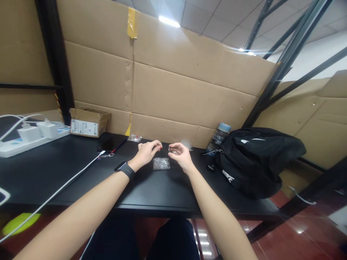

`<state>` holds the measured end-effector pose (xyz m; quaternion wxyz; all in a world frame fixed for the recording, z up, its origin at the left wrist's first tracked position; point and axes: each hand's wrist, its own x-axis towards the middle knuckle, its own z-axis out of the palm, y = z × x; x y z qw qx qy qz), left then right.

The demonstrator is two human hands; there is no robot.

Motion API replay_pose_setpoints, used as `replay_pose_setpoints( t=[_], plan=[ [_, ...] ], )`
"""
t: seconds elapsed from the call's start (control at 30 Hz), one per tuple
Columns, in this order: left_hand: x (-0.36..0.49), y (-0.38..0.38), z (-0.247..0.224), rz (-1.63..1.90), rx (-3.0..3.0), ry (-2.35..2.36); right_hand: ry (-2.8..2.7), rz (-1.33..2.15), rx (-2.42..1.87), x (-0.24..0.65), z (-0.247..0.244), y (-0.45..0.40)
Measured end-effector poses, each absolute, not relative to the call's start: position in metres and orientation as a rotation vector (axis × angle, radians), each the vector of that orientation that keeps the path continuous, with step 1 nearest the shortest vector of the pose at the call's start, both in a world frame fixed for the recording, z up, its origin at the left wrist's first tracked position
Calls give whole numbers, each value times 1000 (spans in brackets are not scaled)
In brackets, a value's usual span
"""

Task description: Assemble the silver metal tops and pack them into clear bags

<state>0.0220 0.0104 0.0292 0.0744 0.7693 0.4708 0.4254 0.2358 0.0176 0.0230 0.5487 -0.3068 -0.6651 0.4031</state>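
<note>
My left hand (146,154), with a dark watch on its wrist, is raised over the table. Its thumb and forefinger pinch a tiny red piece (161,147), too small to name. Facing it from the right, my right hand (182,156) is curled, thumb and fingers around a small clear piece (170,148) that I cannot make out well. Below and between both hands lies a flat transparent plastic case (161,163) on the black table (157,191). What is inside the case is unclear.
A small clear bag (135,138) lies behind my left hand. Leftward are an open cardboard box (88,122), a power strip (29,141) and a white cable (73,177). A bottle (219,136) and black backpack (257,162) stand right. Cardboard (173,90) walls the back.
</note>
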Motion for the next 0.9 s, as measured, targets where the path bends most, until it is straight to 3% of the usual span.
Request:
replay_pose_setpoints(
  t=[0.3,0.9],
  plan=[
    [21,19,22,1397,2166,1187,-1614,953,-733,235,23,17],
    [25,10,28,1444,2263,1266,-1612,965,-697,231,23,13]
  ],
)
